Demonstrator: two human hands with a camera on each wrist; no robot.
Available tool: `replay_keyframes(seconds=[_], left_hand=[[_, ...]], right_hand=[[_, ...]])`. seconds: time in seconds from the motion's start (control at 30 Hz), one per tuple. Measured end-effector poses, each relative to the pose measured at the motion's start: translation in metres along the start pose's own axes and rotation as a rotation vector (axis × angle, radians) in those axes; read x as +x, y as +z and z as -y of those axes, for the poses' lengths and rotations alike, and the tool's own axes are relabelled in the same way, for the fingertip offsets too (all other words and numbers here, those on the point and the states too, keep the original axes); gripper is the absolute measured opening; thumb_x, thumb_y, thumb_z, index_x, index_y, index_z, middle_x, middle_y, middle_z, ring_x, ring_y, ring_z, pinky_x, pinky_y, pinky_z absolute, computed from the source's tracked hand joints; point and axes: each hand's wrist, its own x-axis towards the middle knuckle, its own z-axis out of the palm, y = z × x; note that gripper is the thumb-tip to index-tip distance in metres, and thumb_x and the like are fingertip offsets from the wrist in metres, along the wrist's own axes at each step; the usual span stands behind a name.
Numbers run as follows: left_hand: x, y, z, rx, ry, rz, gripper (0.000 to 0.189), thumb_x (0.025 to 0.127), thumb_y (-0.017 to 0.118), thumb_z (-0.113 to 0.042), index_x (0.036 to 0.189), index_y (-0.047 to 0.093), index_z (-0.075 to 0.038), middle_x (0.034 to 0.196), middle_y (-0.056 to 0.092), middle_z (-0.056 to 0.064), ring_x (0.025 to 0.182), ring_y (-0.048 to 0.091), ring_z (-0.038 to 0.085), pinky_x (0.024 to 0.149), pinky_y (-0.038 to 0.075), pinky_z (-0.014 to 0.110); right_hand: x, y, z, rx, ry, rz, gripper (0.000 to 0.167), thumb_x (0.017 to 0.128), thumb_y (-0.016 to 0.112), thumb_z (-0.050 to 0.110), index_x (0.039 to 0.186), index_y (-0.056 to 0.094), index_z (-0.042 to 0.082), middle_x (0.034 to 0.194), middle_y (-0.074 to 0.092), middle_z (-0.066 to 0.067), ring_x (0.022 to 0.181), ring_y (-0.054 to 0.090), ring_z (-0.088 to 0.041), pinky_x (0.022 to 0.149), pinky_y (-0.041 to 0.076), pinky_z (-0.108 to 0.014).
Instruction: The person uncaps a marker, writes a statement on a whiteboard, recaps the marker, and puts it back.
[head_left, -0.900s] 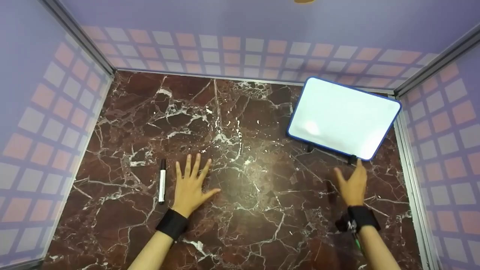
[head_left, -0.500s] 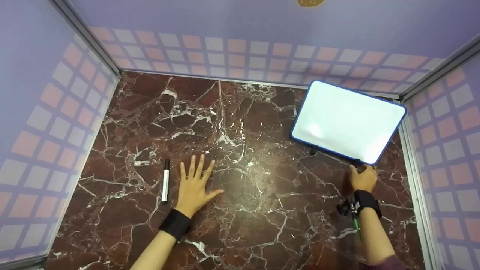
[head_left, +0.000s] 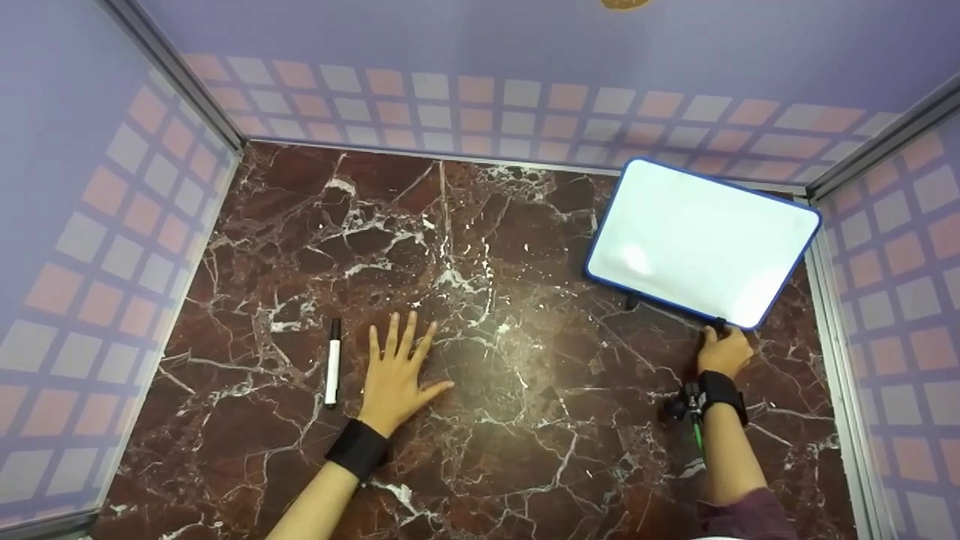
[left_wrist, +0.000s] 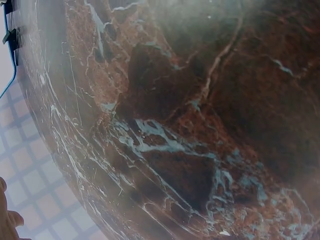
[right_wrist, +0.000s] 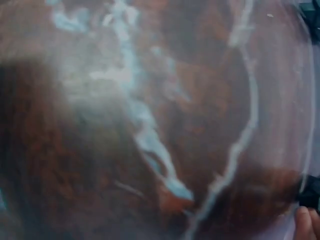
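A whiteboard (head_left: 705, 240) with a blue frame leans at the back right, turned at an angle. Black feet (head_left: 631, 301) show under its lower edge. At the lower right corner my right hand (head_left: 726, 352) pinches the other black foot (head_left: 720, 322); the right wrist view shows fingertips (right_wrist: 306, 222) against this black piece (right_wrist: 310, 192). Some of the grip is hidden behind the hand. My left hand (head_left: 394, 386) lies palm down on the tabletop, fingers spread, holding nothing. Just left of it lies a white marker (head_left: 332, 371) with a black cap.
The dark red marble-patterned tabletop (head_left: 510, 480) is bounded by lilac walls with pink and grey squares, at the back (head_left: 480, 105), left and right. A metal strip (head_left: 836, 405) runs along the right edge, close to the whiteboard.
My right hand has moved forward to the whiteboard's lower right foot, and its fingers have closed on it. The left hand and the marker stay put; the head view has shifted slightly.
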Motion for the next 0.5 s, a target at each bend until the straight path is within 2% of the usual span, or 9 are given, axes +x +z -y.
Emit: replay_keyframes(seconds=[0.2, 0.37, 0.5], left_hand=[[0.0005, 0.0025, -0.0024, -0.007, -0.005, 0.008, 0.096, 0.067, 0.053, -0.076, 0.144, 0.033, -0.022, 0.151, 0.030, 0.013, 0.138, 0.026, 0.037, 0.112, 0.016, 0.059], [0.0011, 0.0053, -0.0032, -0.017, 0.000, -0.001, 0.096, 0.067, 0.053, -0.076, 0.144, 0.033, -0.022, 0.150, 0.032, 0.014, 0.137, 0.028, 0.038, 0.112, 0.017, 0.059], [0.0010, 0.0068, -0.0008, -0.015, 0.001, 0.009, 0.095, 0.069, 0.050, -0.076, 0.144, 0.031, -0.021, 0.149, 0.032, 0.014, 0.138, 0.027, 0.037, 0.111, 0.016, 0.058]], right_hand=[[0.0039, 0.0026, -0.0022, -0.008, -0.013, -0.009, 0.031, 0.089, 0.058, 0.014, 0.112, 0.061, -0.007, 0.113, 0.060, -0.031, 0.109, 0.053, -0.048, 0.099, 0.040, -0.051], [0.0050, 0.0027, -0.0063, -0.039, -0.088, 0.007, 0.030, 0.090, 0.055, 0.011, 0.112, 0.061, -0.008, 0.114, 0.058, -0.033, 0.108, 0.052, -0.052, 0.097, 0.041, -0.054], [-0.0015, 0.0088, -0.0100, -0.066, -0.149, -0.005, 0.031, 0.090, 0.056, 0.012, 0.114, 0.061, -0.007, 0.115, 0.058, -0.032, 0.105, 0.052, -0.053, 0.095, 0.042, -0.056]])
